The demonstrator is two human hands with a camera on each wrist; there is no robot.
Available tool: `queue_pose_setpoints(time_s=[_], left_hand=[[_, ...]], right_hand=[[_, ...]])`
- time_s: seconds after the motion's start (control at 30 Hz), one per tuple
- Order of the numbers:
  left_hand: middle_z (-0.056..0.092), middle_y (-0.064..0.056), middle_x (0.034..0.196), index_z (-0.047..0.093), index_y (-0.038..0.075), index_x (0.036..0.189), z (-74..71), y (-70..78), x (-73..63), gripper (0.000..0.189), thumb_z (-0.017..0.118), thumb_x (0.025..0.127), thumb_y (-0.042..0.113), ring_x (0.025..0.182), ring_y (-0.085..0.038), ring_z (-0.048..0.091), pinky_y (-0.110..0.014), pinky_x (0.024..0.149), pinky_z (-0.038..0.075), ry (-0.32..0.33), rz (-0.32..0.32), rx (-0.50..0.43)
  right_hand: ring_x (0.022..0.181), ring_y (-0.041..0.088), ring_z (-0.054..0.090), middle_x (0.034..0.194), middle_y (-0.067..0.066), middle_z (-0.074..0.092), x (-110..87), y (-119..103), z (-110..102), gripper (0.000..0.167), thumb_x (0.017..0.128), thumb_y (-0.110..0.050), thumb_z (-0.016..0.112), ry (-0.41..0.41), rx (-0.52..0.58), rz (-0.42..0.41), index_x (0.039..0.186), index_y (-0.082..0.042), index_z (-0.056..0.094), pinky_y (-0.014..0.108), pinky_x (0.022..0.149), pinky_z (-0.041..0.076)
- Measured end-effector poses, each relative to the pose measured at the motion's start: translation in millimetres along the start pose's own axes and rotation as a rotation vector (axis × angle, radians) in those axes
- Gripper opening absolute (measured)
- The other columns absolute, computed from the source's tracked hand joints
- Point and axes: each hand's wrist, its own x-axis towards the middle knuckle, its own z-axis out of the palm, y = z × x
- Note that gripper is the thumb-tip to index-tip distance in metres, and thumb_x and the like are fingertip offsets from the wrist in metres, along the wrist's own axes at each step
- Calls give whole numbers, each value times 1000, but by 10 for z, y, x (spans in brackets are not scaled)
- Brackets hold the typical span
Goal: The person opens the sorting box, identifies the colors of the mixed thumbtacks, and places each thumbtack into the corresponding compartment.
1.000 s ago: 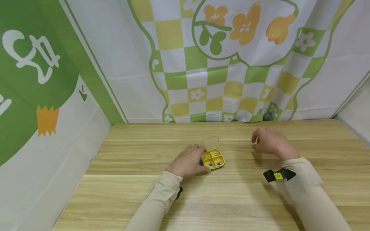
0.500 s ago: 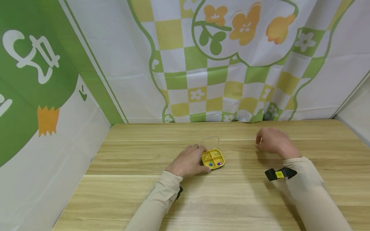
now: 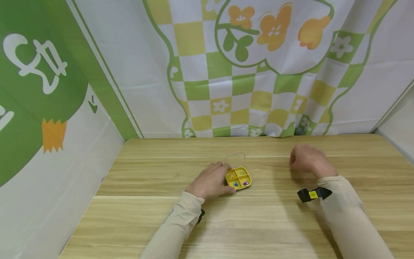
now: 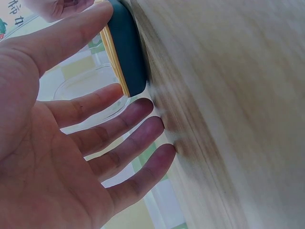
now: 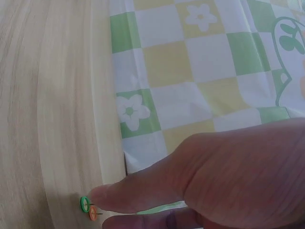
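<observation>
My left hand (image 3: 211, 180) grips a small yellow pill box (image 3: 238, 178) between thumb and index finger; its other fingertips rest on the table. The left wrist view shows the box's dark teal base (image 4: 128, 52). A clear lid (image 3: 235, 158) stands open behind it. Small blue (image 3: 235, 184) and purple (image 3: 244, 183) pieces lie in its front compartments, a green one at the back right. My right hand (image 3: 310, 160) is low over the table, thumb tip right at a green thumbtack (image 5: 85, 204) and an orange thumbtack (image 5: 93, 213). I cannot tell whether it pinches one.
The wooden table (image 3: 145, 216) reaches back to a patterned curtain (image 3: 239, 86). A green and white cloth wall (image 3: 64, 162) borders the left side. A black strap (image 3: 315, 194) with a yellow label sits on the right wrist.
My right hand has shifted slightly right, and its fingers look more tucked in the head view. The left hand and the pill box have stayed in place.
</observation>
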Motion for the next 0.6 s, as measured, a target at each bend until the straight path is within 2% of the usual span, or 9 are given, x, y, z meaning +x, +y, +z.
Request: queue_pose_setpoints(time_s=[0.37, 0.6], left_hand=[[62, -10, 127, 58, 4, 138, 3, 3, 0, 68, 83, 85, 39, 116, -26, 57, -42, 104, 46, -2, -5, 3], [62, -10, 127, 58, 5, 138, 6, 4, 2, 69, 83, 85, 40, 116, -26, 57, -43, 104, 46, -1, -8, 7]], right_hand=[[82, 28, 59, 90, 10, 67, 5, 19, 24, 7, 77, -9, 72, -6, 8, 17, 82, -13, 76, 45, 64, 49], [75, 25, 55, 84, 5, 64, 15, 31, 41, 16, 75, -4, 63, -7, 6, 15, 75, -16, 72, 39, 58, 45]])
